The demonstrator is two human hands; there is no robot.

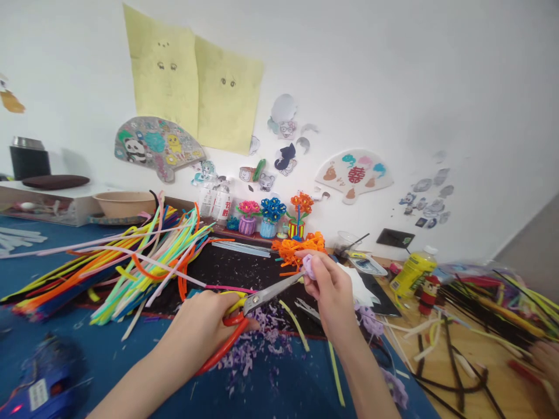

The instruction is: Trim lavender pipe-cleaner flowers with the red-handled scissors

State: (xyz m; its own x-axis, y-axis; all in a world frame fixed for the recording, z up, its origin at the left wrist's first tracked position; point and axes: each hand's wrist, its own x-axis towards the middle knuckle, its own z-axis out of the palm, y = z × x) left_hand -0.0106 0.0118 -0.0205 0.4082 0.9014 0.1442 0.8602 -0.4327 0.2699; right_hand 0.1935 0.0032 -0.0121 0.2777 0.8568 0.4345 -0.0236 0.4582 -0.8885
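Observation:
My left hand [212, 319] is wrapped round the handles of a pair of scissors [262, 298] with red and yellow grips. The blades point up and to the right, their tips at a small lilac fuzzy piece [308, 266]. That piece is pinched between the thumb and fingers of my right hand [331, 288]. Below the scissors, purple fuzz clippings [251, 343] lie scattered over the blue table cover. Other lilac fuzzy pieces [371, 320] lie beside my right forearm.
Bundles of coloured pipe cleaners [148, 267] lie on the left, near a blue glue gun [46, 378]. Orange fuzzy loops [299, 249] and small potted pipe-cleaner flowers [273, 218] stand behind. On the right are a yellow bottle [413, 272] and another person's hand [545, 355].

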